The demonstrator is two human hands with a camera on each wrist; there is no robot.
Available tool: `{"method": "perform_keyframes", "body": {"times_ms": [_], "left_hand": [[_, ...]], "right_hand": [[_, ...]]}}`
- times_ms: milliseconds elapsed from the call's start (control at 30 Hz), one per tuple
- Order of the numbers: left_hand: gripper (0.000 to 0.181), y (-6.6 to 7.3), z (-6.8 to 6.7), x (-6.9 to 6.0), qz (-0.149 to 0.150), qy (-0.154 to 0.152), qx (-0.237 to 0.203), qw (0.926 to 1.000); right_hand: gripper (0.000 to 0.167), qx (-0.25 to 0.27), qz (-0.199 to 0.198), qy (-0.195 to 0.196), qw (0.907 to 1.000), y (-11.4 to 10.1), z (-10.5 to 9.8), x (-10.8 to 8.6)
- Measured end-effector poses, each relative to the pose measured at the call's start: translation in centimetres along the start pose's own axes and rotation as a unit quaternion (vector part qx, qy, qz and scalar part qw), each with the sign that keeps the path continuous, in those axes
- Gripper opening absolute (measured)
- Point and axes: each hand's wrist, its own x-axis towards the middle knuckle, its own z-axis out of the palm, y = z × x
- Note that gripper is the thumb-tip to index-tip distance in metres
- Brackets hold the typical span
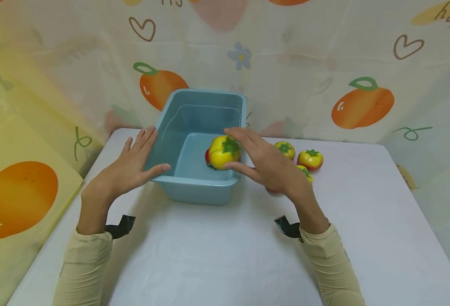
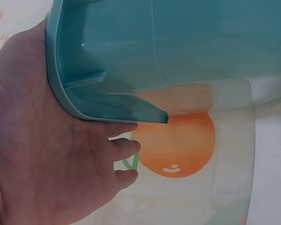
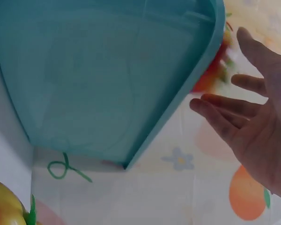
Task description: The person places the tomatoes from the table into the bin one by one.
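Leftmost, the left hand (image 1: pixel 128 165) touched the rim of the bin (image 1: pixel 198 193), fingers straight, gripping nothing. Next, a yellow fruit (image 1: pixel 219 155) showed within the bin's right side, height unclear, just left of the nearer right hand (image 1: pixel 271 160), whose parted fingers grasped nothing. Farther right, other fruits (image 1: pixel 310 160) sat on the table (image 1: pixel 209 255).

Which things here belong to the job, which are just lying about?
Likely job:
blue basin, left hand at its rim
yellow fruit near right hand
similar fruits right of basin

Just around:
white table
printed backdrop
black wrist pieces
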Motion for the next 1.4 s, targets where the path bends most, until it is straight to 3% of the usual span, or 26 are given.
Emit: {"method": "perform_keyframes", "body": {"times_ms": [100,367,600,1400], "left_hand": [[0.100,0.1,0.1,0.0,-0.003,0.000,-0.003,1.0000],[0.099,0.1,0.0,-0.1,-0.006,0.000,-0.005,1.0000],[0.099,0.1,0.1,-0.1,-0.009,-0.003,-0.008,0.9999],[0.099,0.0,0.1,-0.1,-0.003,0.000,-0.008,1.0000]], "right_hand": [[0.072,0.002,0.029,-0.025,0.9993,0.0,-0.1,-0.1],[0.067,-0.011,0.058,0.009,0.9982,1.0,-1.4,-0.8],[0.062,-0.023,0.061,0.030,0.9974,1.8,-2.4,-1.3],[0.041,-0.044,0.157,0.022,0.9863,5.8,-3.9,-2.7]]}}
